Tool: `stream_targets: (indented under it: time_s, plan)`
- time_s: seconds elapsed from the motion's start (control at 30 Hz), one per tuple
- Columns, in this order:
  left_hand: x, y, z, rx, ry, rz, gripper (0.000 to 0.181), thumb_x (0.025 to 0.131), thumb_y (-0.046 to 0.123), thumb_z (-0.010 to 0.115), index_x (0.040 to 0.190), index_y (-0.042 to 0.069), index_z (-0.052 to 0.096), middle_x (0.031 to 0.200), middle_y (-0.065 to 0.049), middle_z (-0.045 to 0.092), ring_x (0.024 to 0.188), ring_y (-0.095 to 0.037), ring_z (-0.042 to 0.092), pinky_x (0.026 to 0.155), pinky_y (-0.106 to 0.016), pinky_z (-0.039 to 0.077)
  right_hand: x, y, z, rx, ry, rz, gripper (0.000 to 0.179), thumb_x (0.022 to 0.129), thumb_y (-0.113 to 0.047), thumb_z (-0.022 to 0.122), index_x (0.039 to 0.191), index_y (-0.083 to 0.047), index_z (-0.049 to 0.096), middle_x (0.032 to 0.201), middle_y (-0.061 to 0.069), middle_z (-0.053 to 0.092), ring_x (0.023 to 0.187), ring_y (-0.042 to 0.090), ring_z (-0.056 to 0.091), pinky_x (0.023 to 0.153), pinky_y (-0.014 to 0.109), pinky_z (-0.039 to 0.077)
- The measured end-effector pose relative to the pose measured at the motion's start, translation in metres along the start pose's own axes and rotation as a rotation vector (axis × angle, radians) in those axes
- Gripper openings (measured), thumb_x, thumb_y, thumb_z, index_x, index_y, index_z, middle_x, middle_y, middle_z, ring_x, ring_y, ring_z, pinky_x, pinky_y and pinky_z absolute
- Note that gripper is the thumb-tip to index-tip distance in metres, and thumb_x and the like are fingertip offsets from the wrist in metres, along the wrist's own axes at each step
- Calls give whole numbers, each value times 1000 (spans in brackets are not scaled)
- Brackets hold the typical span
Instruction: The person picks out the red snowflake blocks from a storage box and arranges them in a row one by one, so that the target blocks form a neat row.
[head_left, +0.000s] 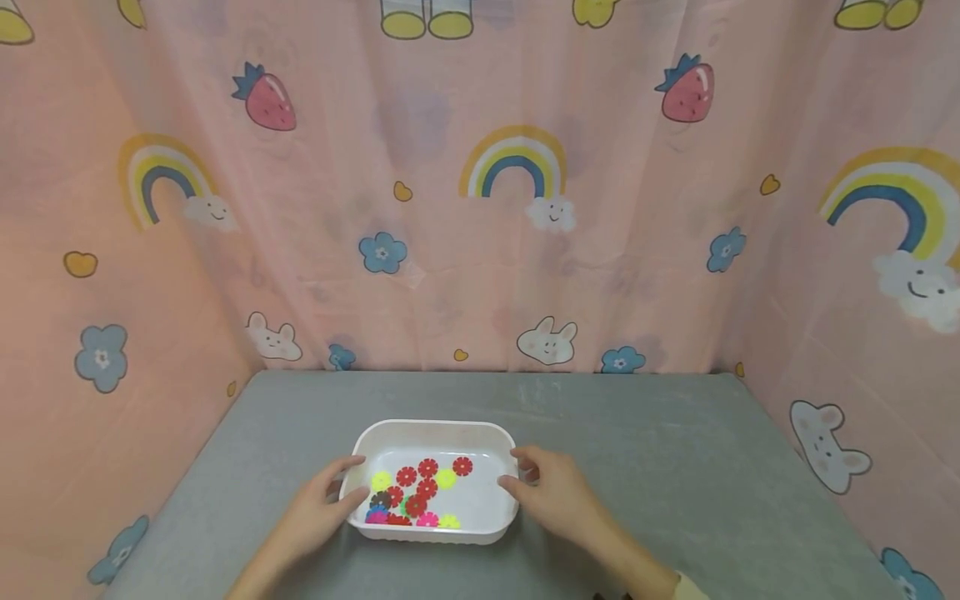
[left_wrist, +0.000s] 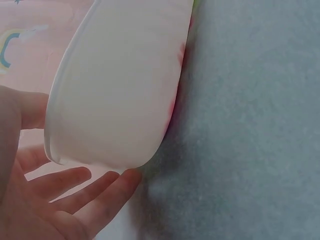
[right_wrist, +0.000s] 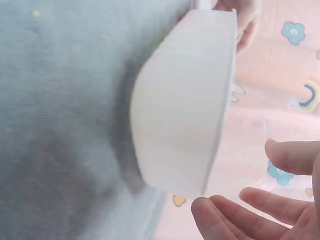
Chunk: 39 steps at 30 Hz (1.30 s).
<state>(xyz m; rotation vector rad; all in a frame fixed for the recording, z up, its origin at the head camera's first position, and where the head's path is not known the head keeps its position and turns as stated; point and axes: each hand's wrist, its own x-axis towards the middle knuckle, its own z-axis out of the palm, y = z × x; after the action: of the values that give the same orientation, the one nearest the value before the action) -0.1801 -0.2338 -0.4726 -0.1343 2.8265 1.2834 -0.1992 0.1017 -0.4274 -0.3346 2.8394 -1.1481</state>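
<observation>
A white oval-cornered plastic tray [head_left: 483, 533] stands near the front of the grey table. Inside lie several notched plastic discs [head_left: 462, 466], mostly red, with yellow, pink, green, blue and dark ones toward the left. My left hand [head_left: 318, 508] holds the tray's left end; in the left wrist view its thumb [left_wrist: 34, 110] passes behind the rim while other fingers [left_wrist: 107, 200] lie at the lower outside wall. My right hand [head_left: 558, 492] is at the right end, thumb and forefinger spread near the rim. In the right wrist view its thumb [right_wrist: 290, 156] shows apart from the tray.
The grey tabletop [head_left: 660, 467] spreads behind and to both sides of the tray. A pink curtain [head_left: 450, 292] printed with rainbows, strawberries and rabbits encloses the back and both sides of the table.
</observation>
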Motion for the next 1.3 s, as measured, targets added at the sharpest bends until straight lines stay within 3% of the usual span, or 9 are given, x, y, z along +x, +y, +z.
stream_targets:
  time_s: [0.23, 0.53, 1.0, 1.3]
  plan:
    - [7, -2, 1, -9, 2, 1, 52, 95, 31, 72, 141, 13, 57, 150, -25, 48, 124, -49, 57, 93, -59, 55, 7, -8, -1, -6, 24, -69, 41, 89, -31, 79, 120, -5, 70, 105, 9, 73, 91, 20, 69, 74, 37, 62]
    - [16, -5, 1, -55, 17, 60, 49, 97, 27, 71, 141, 12, 58, 149, -25, 48, 122, -49, 59, 94, -59, 54, 19, -19, 9, 19, 8, -170, 38, 90, -26, 79, 118, -3, 70, 104, 13, 73, 89, 21, 69, 71, 35, 62]
    - [20, -7, -1, -94, -30, 44, 52, 96, 28, 72, 143, 12, 55, 153, -24, 44, 131, -50, 51, 100, -59, 50, 41, -29, 30, 1, -85, -162, 38, 90, -27, 77, 120, -4, 70, 108, 13, 71, 90, 21, 65, 69, 32, 59]
    - [25, -6, -4, -102, -63, 33, 55, 95, 31, 73, 143, 12, 54, 153, -25, 43, 131, -50, 51, 97, -59, 52, 54, -29, 45, -32, -121, -228, 34, 90, -21, 77, 117, -2, 70, 108, 14, 71, 90, 23, 68, 73, 35, 60]
